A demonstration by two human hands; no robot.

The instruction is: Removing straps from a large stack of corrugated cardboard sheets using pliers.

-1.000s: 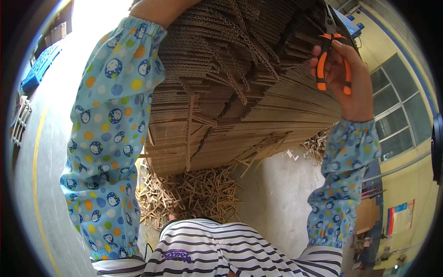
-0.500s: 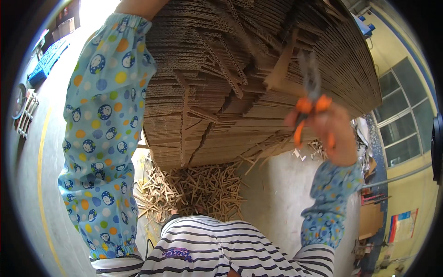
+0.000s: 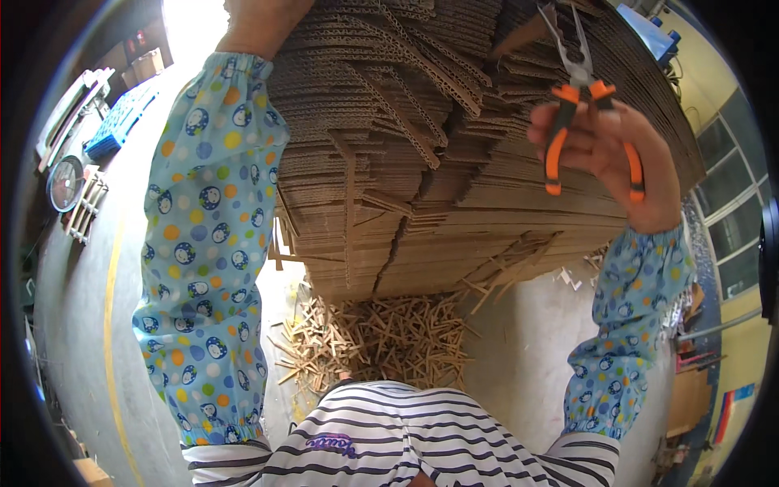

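Note:
A pair of long-nose pliers with orange and black handles lies in my right hand, the fingers passing behind the handles. Its jaws are spread apart and point away from me, over the right part of a large stack of corrugated cardboard. Just left of the jaws, a brown cardboard strip sticks up. My left hand reaches to the far left of the stack. Its fingers are cut off by the top edge, so their grip is hidden. Loose cardboard strips lie across the stack's torn edges.
Cardboard scraps are heaped on the floor below the stack, close to my body. A blue pallet and a wheeled cart stand at the far left. On the right are a windowed yellow wall and a pipe.
My right hand has moved away from me and to the right, and the pliers' jaws have spread wider. The whole view has shifted, with the stack appearing slightly farther right.

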